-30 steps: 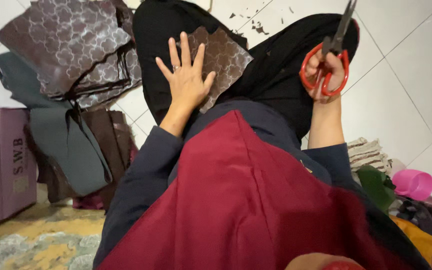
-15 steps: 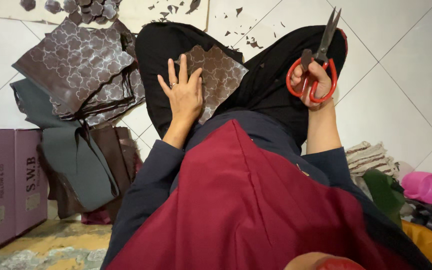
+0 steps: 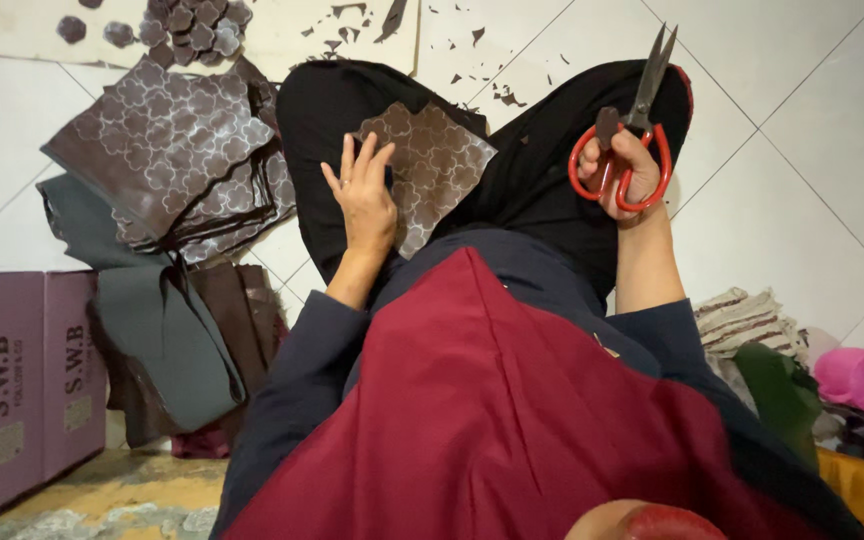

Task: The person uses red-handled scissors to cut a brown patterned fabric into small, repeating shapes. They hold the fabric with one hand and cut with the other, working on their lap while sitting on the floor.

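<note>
I sit on a white tiled floor with my legs in black trousers. A brown sheet printed with pale flower outlines (image 3: 437, 165) lies on my lap. My left hand (image 3: 364, 200) rests flat on its left part, fingers together and stretched out. My right hand (image 3: 624, 168) grips red-handled scissors (image 3: 632, 130) over my right knee, the blades pointing up and away, almost closed. A dark red cloth covers my front.
A pile of the same printed brown sheets (image 3: 167, 155) lies to the left over grey and brown fabric (image 3: 167, 335). Cut-out flower shapes (image 3: 197, 20) and scraps dot the floor ahead. Purple boxes (image 3: 22, 375) stand lower left; a pink cup (image 3: 860, 378) and folded cloths (image 3: 747, 315) sit at the right.
My left hand's fingers have drawn together on the sheet. The scissors hand has shifted little; the view has tilted so everything sits lower in the picture.
</note>
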